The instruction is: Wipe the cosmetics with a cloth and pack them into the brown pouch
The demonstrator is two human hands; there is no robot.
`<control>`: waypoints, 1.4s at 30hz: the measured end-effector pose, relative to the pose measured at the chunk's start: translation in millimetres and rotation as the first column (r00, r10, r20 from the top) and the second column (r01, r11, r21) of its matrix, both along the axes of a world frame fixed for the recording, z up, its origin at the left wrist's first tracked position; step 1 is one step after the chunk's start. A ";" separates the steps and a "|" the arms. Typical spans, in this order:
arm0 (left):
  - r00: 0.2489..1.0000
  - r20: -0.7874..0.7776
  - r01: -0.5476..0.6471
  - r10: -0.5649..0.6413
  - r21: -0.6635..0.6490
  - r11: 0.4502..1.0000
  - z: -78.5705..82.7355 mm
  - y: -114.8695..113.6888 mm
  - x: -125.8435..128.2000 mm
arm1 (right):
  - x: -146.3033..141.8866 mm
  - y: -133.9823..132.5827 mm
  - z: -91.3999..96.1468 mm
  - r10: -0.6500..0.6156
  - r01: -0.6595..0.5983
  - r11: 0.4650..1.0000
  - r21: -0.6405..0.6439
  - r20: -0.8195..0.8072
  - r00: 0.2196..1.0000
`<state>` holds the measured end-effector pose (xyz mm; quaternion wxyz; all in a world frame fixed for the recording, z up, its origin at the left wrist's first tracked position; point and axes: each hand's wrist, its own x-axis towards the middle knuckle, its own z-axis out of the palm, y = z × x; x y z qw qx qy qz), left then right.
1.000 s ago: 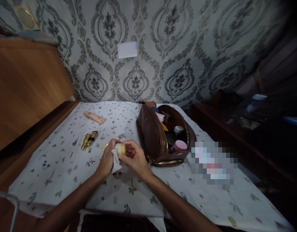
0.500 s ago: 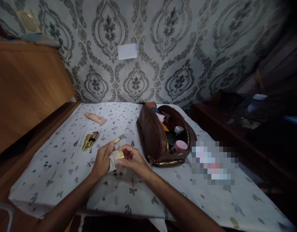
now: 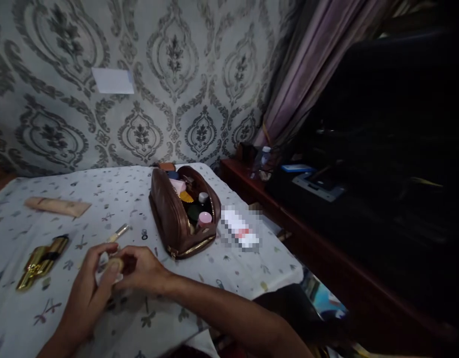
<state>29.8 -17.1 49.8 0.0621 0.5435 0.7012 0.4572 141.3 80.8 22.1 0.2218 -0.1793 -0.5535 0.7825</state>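
Note:
My left hand and my right hand meet low over the patterned tablecloth. Between their fingers sits a small gold-capped jar with a white cloth pressed against it. The left hand grips the cloth, the right hand's fingers curl round the jar. Just beyond the hands lies a thin gold-tipped tube. An open brown toiletry bag full of small bottles and jars stands to the right of my hands.
Gold lipstick-like tubes lie at the left, a beige squeeze tube further back. A blurred packet lies right of the bag. A dark wooden ledge with clutter and a purple curtain border the right side.
The view has swung to the right, so everything on the table sits further left in the picture. The hands stay together on the jar and cloth.

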 end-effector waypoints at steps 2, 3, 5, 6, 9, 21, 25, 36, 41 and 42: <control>0.990 -0.134 0.059 -0.052 0.045 0.997 -6.6 -0.2 3.7 | 1.1 0.4 -1.0 -0.081 0.085 0.985 0.153 -0.033 0.996; 0.978 -0.198 0.074 -0.058 0.077 0.994 -9.1 0.0 3.9 | 1.9 0.5 -0.8 -0.117 0.123 0.963 0.238 -0.042 0.992; 0.952 -0.299 0.103 -0.061 0.127 0.987 -12.3 0.9 2.0 | 3.2 0.5 -0.7 -0.156 0.166 0.919 0.357 -0.057 0.986; 0.942 -0.330 0.111 -0.059 0.141 0.984 -12.9 1.3 0.7 | 3.6 0.1 -1.0 -0.154 0.169 0.914 0.369 -0.068 0.986; 0.931 -0.363 0.111 -0.048 0.153 0.982 -11.6 1.2 -0.2 | 3.0 -1.5 -3.1 -0.139 0.166 0.947 0.275 -0.112 0.984; 0.958 -0.286 0.002 0.023 0.085 0.996 -3.3 -3.9 -1.0 | 3.7 -3.6 -0.1 0.074 -0.074 0.997 -0.005 -0.067 0.995; 0.978 -0.208 -0.021 0.033 0.063 0.998 -3.2 -3.6 -3.3 | 4.6 -3.4 -3.3 0.119 -0.120 0.992 -0.032 -0.033 0.992; 0.983 0.173 -0.057 0.061 -0.030 0.998 4.7 -0.3 -9.4 | 6.5 -4.7 1.6 0.169 -0.169 0.986 0.013 -0.048 0.984; 0.976 0.212 0.033 -0.037 0.020 0.999 8.1 -0.6 -8.3 | 6.6 -3.6 2.4 0.088 -0.091 0.991 -0.096 -0.042 0.995; 0.982 0.181 0.051 -0.055 0.026 0.998 7.5 -0.7 -8.1 | 6.1 -3.3 1.7 0.076 -0.080 0.991 -0.109 -0.040 0.996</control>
